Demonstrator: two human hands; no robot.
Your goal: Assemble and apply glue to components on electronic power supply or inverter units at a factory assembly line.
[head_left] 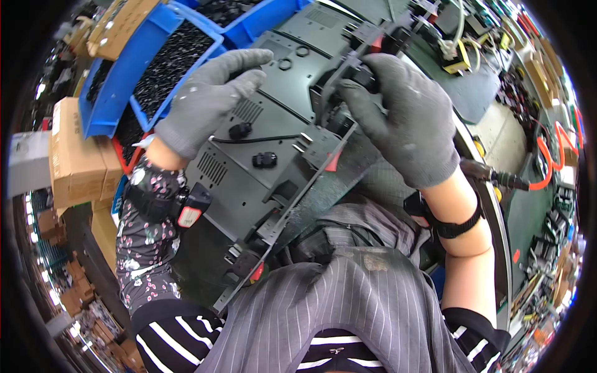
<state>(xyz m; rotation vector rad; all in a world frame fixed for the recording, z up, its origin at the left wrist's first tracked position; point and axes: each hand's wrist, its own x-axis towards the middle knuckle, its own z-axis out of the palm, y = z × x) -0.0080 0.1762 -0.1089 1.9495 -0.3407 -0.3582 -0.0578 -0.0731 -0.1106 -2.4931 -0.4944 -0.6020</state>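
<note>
My left hand (208, 102), in a grey glove, hovers over the left part of a grey sheet-metal panel (249, 193). Its fingers are stretched out, thumb apart, and nothing shows between them. My right hand (410, 118), gloved alike, curls thumb and fingers round a black plastic fitting (364, 78) at the panel's right edge; the fingers partly hide it. On the panel lie two black cable glands (265, 160) (240, 130), one beside a black cable (273, 139). Two black rings (285, 64) (303, 51) lie farther back.
Blue bins (134, 81) of small black parts stand at the left and back. Cardboard boxes (78, 149) are left of them. A black tool (497, 175) with an orange coiled hose (547, 165) lies right of my right wrist. Yellow-and-black parts (457, 59) sit at the back right.
</note>
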